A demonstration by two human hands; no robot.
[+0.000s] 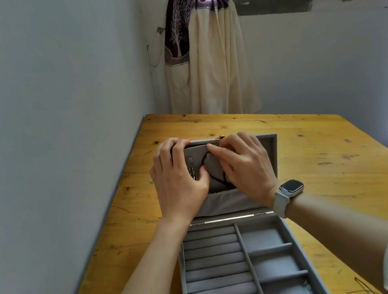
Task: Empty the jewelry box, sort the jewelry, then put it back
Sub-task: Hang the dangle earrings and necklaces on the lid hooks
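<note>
**Both grips at the open lid**

Your left hand (176, 176) curls over the lid's top-left corner, thumb pressing the lining. Your right hand (245, 163) pinches a dark cord necklace (214, 174) against the lid's grey lining. Below them the jewelry box (237, 268) stands open on the wooden tabletop (318, 151), its grey compartments facing you.

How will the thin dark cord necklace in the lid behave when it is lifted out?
The thin dark cord necklace curves loosely, so it is probably floppy and light. It may snag on the grey velvet lid hooks.
</note>
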